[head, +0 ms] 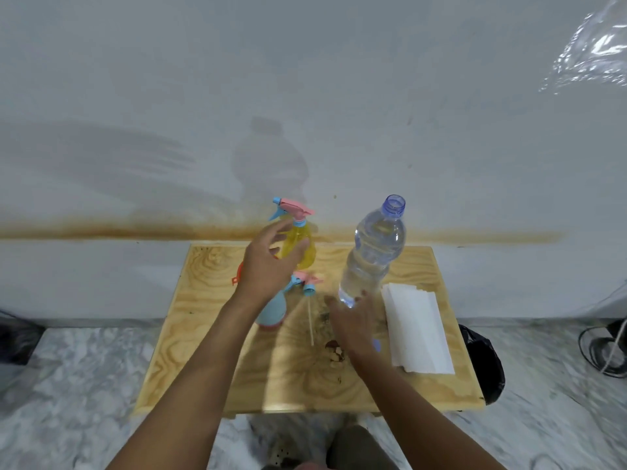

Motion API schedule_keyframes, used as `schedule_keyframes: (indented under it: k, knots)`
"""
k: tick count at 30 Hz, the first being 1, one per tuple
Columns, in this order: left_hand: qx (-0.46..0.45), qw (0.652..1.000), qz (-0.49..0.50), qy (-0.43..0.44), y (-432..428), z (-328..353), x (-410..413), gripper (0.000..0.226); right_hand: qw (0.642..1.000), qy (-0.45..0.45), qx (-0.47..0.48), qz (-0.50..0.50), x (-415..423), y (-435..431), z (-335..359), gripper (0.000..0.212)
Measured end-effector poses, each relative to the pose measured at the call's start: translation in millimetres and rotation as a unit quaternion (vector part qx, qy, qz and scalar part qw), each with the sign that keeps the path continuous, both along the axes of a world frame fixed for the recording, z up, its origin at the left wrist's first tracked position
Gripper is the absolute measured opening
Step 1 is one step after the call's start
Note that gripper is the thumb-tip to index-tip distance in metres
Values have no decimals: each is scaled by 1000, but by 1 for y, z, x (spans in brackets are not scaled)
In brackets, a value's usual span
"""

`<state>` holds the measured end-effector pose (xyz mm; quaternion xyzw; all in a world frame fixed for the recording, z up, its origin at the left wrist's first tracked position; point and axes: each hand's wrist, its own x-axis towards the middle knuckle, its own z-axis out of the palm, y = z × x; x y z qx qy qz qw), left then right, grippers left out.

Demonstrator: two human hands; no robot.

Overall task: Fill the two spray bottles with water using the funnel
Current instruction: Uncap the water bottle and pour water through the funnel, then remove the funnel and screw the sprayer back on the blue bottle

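The yellow spray bottle [305, 257] is seen upright at the back of the wooden surface [203, 334], with the left hand [268, 262] held open just before it, fingers spread. The uncapped water bottle [373, 252] is touched at its base by the straight fingers of the right hand [356, 327]. A blue spray bottle [271, 313] is partly hidden by the left forearm.

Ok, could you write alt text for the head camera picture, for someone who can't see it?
A person's left hand reaches around a yellow spray bottle on a small wooden table, while the right hand is at the base of an uncapped water bottle. A blue spray bottle, a loose spray head and paper towels sit nearby.
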<state>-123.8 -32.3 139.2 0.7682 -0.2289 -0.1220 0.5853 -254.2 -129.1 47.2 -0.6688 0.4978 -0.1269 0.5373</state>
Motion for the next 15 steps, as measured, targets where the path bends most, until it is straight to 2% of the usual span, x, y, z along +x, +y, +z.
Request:
schedule_keyframes:
  k: [2,4,7,10,13,15]
  knots:
    - [-23,997,80,9,26,-11,7,38,998,9,27,63,11,16,6,59]
    - [-48,988,143,18,50,-23,12,35,994,-24,21,109,25,27,15,38]
    - [-47,979,195,41,79,-50,17,37,991,-52,0,122,46,32,29,36]
    - [18,982,167,87,96,-80,19,46,988,-38,-16,146,63,32,39,44]
    - [60,983,79,154,94,-98,16,55,986,-11,-35,162,77,32,41,51]
    - [72,989,20,130,88,-108,15,62,986,-5,-48,162,84,32,39,47]
